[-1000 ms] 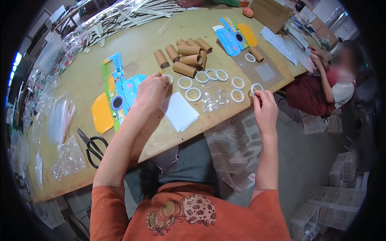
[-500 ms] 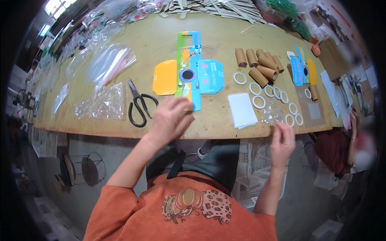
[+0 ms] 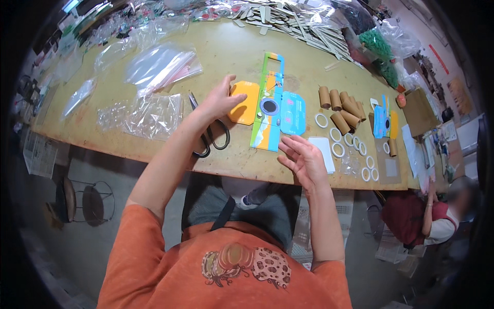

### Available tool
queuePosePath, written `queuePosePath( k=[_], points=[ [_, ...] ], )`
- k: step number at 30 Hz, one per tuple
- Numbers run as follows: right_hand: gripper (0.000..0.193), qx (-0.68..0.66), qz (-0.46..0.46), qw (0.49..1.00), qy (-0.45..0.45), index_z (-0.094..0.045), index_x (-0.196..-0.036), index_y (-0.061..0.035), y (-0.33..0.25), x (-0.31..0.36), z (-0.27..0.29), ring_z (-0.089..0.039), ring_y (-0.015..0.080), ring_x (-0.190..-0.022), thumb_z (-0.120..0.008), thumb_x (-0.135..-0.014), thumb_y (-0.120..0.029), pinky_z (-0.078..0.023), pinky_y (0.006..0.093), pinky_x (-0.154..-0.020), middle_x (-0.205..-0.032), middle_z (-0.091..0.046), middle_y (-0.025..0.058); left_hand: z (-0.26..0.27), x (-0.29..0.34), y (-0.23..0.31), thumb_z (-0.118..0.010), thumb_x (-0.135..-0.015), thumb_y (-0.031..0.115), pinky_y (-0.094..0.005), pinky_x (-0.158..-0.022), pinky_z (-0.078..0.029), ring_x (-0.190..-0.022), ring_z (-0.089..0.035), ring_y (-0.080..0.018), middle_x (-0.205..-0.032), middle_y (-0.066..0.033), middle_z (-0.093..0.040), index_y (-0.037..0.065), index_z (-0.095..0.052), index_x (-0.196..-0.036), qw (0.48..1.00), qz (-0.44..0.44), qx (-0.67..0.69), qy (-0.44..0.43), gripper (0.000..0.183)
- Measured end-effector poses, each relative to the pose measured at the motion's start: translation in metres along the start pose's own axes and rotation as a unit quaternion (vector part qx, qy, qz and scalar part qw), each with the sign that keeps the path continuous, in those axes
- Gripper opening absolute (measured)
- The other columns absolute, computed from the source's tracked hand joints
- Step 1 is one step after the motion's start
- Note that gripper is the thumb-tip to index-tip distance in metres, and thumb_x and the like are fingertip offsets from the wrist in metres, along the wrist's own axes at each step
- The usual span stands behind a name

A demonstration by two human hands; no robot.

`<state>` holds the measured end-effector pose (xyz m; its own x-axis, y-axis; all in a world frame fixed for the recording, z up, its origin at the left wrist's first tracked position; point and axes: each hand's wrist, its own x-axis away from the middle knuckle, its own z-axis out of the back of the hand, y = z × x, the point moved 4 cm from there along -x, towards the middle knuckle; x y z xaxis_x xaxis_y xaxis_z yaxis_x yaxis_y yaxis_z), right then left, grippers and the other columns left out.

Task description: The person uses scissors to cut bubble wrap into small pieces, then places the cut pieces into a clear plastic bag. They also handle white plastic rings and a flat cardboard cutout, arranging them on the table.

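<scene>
A flat, unfolded printed card box (image 3: pixel 266 121) lies on the table in front of me, with an orange flap on its left, a blue flap on its right and a dark round spot in the middle. My left hand (image 3: pixel 221 100) is at the orange flap's upper left edge, fingers apart and nothing in them; whether it touches the card I cannot tell. Near the card's lower right end, my right hand (image 3: pixel 304 160) is held open, palm turned inward. Black-handled scissors (image 3: pixel 210 135) lie partly hidden under my left forearm.
Right of the card are white paper sheets (image 3: pixel 322 153), several white rings (image 3: pixel 338 150) and brown cardboard tubes (image 3: pixel 351 107). Farther right stands a partly folded printed card (image 3: pixel 382 121). Clear plastic bags (image 3: pixel 159 67) lie left, pale flat sticks (image 3: pixel 309 28) at the back. Another person (image 3: pixel 437 219) is at the right.
My left hand has moved from the card's lower end up to the orange flap. My right hand has come left from the rings to the card's lower end. The view has shifted.
</scene>
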<state>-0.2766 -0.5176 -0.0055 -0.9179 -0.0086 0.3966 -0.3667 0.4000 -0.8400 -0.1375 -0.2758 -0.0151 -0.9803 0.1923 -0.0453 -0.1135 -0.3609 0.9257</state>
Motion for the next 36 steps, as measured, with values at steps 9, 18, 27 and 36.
queuePosePath(
  k=[9,18,27,36],
  points=[
    [0.060,0.156,0.042,0.987,0.013,-0.037,-0.136,0.0090,0.001,-0.008,-0.005,-0.060,0.0234,-0.107,-0.063,-0.089,-0.016,-0.053,0.0325,-0.082,-0.127,-0.056,0.0170,-0.004,-0.018,-0.026,-0.067,-0.086,0.015,-0.0246,-0.060,-0.051,-0.078,-0.064,-0.0137,-0.096,-0.0085,-0.065,-0.003,-0.058,-0.114,0.902,0.200,0.365,-0.116,0.034],
    [0.065,0.685,0.414,0.580,0.153,-0.050,-0.129,-0.0011,-0.012,0.034,-0.079,-0.050,0.0372,-0.113,-0.075,-0.071,-0.017,-0.041,0.0469,-0.094,-0.118,-0.051,0.0193,0.027,0.040,0.072,-0.056,-0.091,0.016,-0.0229,-0.073,-0.051,-0.087,-0.063,-0.0096,-0.102,-0.0042,-0.064,0.001,-0.056,-0.117,0.963,-0.028,0.267,-0.038,0.031],
    [0.029,0.045,0.140,0.989,0.008,-0.052,-0.119,0.0021,-0.005,0.010,-0.062,-0.067,0.0245,-0.089,-0.047,-0.098,-0.018,-0.058,0.0324,-0.063,-0.104,-0.063,0.0166,0.034,0.121,0.104,-0.062,-0.089,0.019,-0.0337,-0.084,-0.051,-0.101,-0.061,-0.0232,-0.115,-0.0122,-0.061,0.002,-0.055,-0.124,0.969,-0.228,-0.090,0.018,0.039],
    [0.035,-0.260,-0.012,0.965,-0.029,-0.045,-0.128,-0.0016,0.054,-0.029,-0.032,-0.063,0.0330,-0.097,-0.050,-0.097,-0.017,-0.056,0.0419,-0.081,-0.113,-0.060,0.0198,-0.003,0.195,0.026,-0.071,-0.074,0.037,-0.0460,-0.103,-0.033,-0.125,-0.042,-0.0305,-0.128,-0.0117,-0.052,0.006,-0.056,-0.122,0.899,-0.215,-0.382,-0.001,0.058]
  ],
)
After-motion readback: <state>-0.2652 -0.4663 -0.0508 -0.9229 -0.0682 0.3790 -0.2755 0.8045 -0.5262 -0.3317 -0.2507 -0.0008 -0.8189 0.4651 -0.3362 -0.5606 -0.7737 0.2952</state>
